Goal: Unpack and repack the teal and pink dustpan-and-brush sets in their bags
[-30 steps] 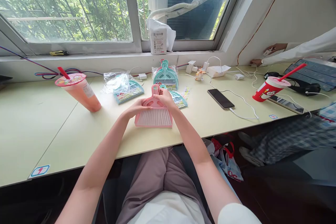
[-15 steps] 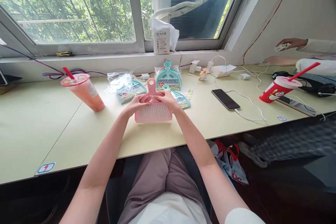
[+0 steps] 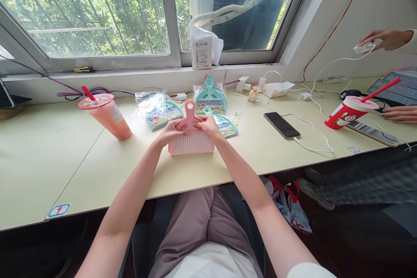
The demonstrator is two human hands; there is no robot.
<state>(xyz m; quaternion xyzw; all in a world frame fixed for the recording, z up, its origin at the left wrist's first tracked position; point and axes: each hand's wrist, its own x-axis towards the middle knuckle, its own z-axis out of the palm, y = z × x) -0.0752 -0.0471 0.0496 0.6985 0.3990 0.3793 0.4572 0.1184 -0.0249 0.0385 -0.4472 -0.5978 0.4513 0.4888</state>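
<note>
Two hands hold a pink brush and dustpan set over a pale bench.
The left hand and right hand have their fingers closed on either side of the pink set, its handle up and its white bristles toward the near edge of the bench. Green sets lie behind it; a drink cup stands to the left, a phone to the right.
</note>
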